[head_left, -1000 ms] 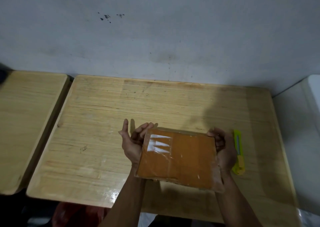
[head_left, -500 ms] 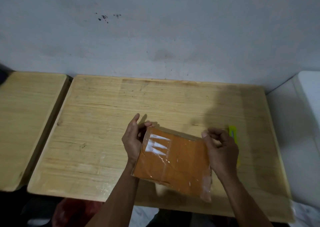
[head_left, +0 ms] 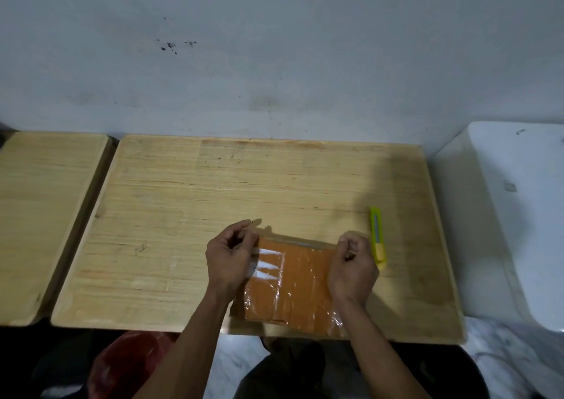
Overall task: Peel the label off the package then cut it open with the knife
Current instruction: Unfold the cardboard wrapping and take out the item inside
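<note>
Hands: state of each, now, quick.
Left hand: fingers curled, gripping the package at its left edge.
Right hand: fingers curled, holding the package's right edge.

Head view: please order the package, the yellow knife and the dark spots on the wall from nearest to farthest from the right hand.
1. The package: the right hand touches its right edge.
2. The yellow knife: on the table, just right of that hand.
3. The dark spots: high on the wall, far up and left.
</note>
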